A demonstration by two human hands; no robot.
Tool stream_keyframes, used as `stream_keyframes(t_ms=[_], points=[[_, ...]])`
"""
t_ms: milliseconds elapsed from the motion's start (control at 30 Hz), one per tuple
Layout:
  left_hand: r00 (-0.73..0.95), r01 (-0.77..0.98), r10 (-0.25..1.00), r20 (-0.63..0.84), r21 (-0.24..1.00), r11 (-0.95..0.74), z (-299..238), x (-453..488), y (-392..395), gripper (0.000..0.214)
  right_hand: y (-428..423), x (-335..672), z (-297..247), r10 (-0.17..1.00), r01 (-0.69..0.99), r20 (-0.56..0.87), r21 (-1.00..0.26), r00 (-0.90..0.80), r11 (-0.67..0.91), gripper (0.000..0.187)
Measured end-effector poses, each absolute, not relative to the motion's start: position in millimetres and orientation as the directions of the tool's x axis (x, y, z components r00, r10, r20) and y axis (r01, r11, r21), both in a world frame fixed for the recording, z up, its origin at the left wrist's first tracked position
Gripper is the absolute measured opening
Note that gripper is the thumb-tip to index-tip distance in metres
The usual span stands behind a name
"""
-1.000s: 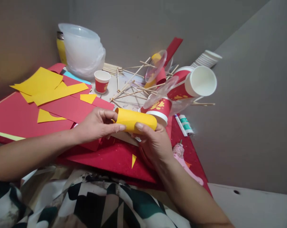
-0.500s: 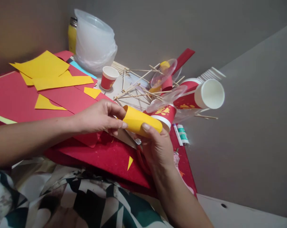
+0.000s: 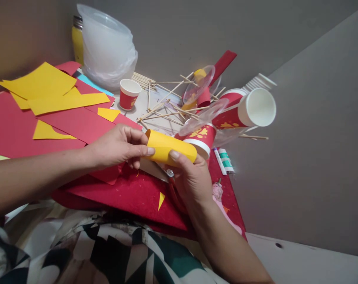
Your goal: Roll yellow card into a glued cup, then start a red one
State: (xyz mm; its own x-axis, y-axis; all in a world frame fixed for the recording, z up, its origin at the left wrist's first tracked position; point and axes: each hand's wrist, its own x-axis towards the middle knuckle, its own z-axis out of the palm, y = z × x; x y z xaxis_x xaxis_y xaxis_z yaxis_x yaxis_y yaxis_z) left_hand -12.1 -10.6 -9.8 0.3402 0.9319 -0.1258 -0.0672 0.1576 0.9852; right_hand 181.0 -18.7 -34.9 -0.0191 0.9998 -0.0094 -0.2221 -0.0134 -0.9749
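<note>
Between my two hands is a yellow paper tube, held lengthwise above the red cloth. My left hand pinches its left end, thumb outside and fingertips partly inside the opening. At the other end my right hand grips the tube, its thumb pressed on the near side. Just behind the tube lies a red paper cup with a white rim. Part of a red-handled tool, perhaps scissors, shows below my right hand, mostly covered.
Yellow paper sheets and red sheets cover the left. Behind stand a small red cup, a white plastic tub and a yellow bottle. Wooden sticks form a frame near a larger cup. A grey wall rises beyond.
The camera view has shifted slightly, so the items appear a little further left. My left thumb lies flatter along the tube's end; both hands keep hold of it.
</note>
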Motion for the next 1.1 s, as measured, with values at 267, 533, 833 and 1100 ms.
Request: stream_keyframes(t_ms=[267, 533, 833, 1100], points=[[0.334, -0.055, 0.936, -0.107, 0.990, 0.133, -12.8, -11.2, -11.2, 0.018, -16.7, 181.3, -36.8, 1.000, -0.234, -0.023, -0.972, -0.003, -0.023, 0.022], [0.337, 0.010, 0.935, -0.111, 0.993, 0.114, -12.7, -11.7, -10.2, 0.019, -15.6, 180.6, -39.4, 0.998, -0.249, -0.049, -0.967, -0.030, -0.055, 0.023], [0.406, 0.049, 0.912, -0.062, 0.998, 0.046, -10.4, -19.1, -4.5, 0.020, -14.6, 181.2, -40.6, 0.998, -0.290, -0.040, -0.955, -0.050, -0.053, 0.024], [0.391, -0.027, 0.915, -0.105, 0.992, 0.125, -11.7, -23.2, 3.4, 0.019, -10.7, 179.8, -42.5, 0.996, -0.287, -0.051, -0.955, -0.073, -0.070, 0.026]])
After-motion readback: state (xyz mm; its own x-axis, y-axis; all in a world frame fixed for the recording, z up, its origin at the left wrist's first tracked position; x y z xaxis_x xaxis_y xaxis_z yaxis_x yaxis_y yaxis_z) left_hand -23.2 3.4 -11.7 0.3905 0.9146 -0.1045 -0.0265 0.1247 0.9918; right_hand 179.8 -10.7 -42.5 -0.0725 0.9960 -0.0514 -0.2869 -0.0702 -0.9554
